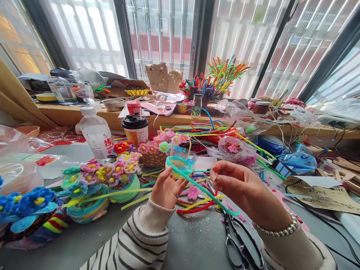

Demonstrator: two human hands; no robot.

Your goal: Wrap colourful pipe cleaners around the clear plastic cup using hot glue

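Note:
My left hand (166, 189) is closed around a small clear plastic cup (181, 164) with blue print and a barcode. A turquoise pipe cleaner (208, 194) lies along the cup's near rim under my left thumb, and its free end slants down to the right. My right hand (239, 183) hovers above that free end, thumb and fingertips pinched together; whatever is between them, if anything, I cannot make out. Black-handled scissors (239, 240) lie on the table below my right hand. A pink pipe-cleaner flower (193, 192) and a red pipe cleaner (194, 210) lie beyond the left wrist.
Pipe-cleaner flower pots (123, 187) crowd the left side. Behind them stand a water bottle (95, 135) and a lidded drink cup (135, 131). Loose pipe cleaners (225, 131) pile up at the back. Brown paper packaging (323, 195) and black cables lie on the right.

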